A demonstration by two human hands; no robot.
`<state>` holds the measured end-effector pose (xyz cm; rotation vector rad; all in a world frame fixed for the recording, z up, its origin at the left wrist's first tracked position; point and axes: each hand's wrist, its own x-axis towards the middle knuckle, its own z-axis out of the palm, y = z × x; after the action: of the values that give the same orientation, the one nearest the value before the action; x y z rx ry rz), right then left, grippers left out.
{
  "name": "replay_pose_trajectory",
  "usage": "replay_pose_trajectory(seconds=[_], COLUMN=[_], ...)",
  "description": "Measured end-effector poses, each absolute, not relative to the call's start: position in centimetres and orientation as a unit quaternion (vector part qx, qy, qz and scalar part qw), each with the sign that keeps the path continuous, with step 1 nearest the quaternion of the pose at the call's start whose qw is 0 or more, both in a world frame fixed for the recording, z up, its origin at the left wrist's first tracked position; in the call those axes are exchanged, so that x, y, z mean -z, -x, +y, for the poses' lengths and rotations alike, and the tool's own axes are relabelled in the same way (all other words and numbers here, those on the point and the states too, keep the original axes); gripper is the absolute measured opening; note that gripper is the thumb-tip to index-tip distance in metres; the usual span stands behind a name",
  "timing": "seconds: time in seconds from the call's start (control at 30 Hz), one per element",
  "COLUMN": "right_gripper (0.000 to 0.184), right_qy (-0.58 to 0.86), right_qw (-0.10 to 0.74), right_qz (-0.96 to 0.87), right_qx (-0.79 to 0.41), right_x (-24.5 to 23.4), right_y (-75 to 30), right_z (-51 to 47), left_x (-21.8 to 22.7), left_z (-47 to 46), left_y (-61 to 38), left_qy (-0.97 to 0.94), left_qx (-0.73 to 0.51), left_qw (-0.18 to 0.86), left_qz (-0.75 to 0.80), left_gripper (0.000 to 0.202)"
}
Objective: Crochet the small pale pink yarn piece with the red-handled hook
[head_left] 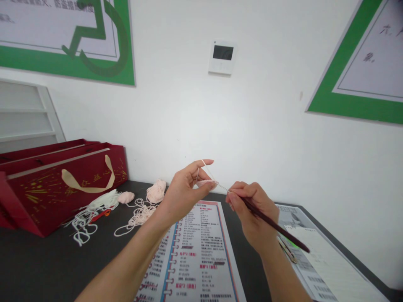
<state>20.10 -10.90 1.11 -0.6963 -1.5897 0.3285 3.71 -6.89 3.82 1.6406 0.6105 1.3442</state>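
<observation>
A white wall is filling the background, its middle catching a soft brightness. A green-bordered poster is hanging upper left, another poster upper right; a white panel is sitting between them. A white barred frame is standing left, behind a black table.

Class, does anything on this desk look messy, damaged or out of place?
White yarn beside the red bag, and the pale pink strands next to it, lie in loose, snarled loops rather than wound neatly. No damage shows.
</observation>
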Motion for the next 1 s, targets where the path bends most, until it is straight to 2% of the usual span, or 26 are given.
replay_pose_trajectory(seconds=[0.1,0.27,0.43,0.57,0.7,0.9,1.0], right_gripper=[0.011,0.015,0.013,0.019,0.023,0.031,0.033], right_qy=[0.314,0.331,0.369,0.34,0.259,0.168,0.192], right_qw=[0.64,0.665,0.652,0.633,0.603,0.524,0.515], right_qz=[-0.692,-0.65,-0.663,-0.686,-0.746,-0.792,-0.768], right_qx=[-0.118,-0.161,0.021,0.112,0.118,0.264,0.328], right_x=[-1.0,-1.2,-0.5,0.2,-0.1,0.1,0.7], right_y=[-19.6,-18.8,-17.3,-17.5,-19.3,-21.4,-20.7], right_z=[-11.0,-11.4,-12.0,-10.9,-9.0,-7.1,-7.2], left_x=[-3.6,-3.3,-3.2,-3.1,-3.2,-3.3,-3.0], left_z=[-6.8,-6.8,-7.5,-7.9,-7.5,-6.6,-6.5], left_y=[-3.7,-4.1,-4.7,-5.0,-4.7,-4.5,-4.8], left_qy=[-0.667,-0.683,-0.7,-0.722,-0.716,-0.603,-0.577], left_qx=[-0.555,-0.593,-0.61,-0.586,-0.564,-0.487,-0.495], left_qw=[0.427,0.336,0.229,0.226,0.315,0.598,0.622], left_qz=[0.254,0.264,0.293,0.291,0.264,0.206,0.189], left_gripper=[0.045,0.037,0.024,0.031,0.041,0.058,0.052])
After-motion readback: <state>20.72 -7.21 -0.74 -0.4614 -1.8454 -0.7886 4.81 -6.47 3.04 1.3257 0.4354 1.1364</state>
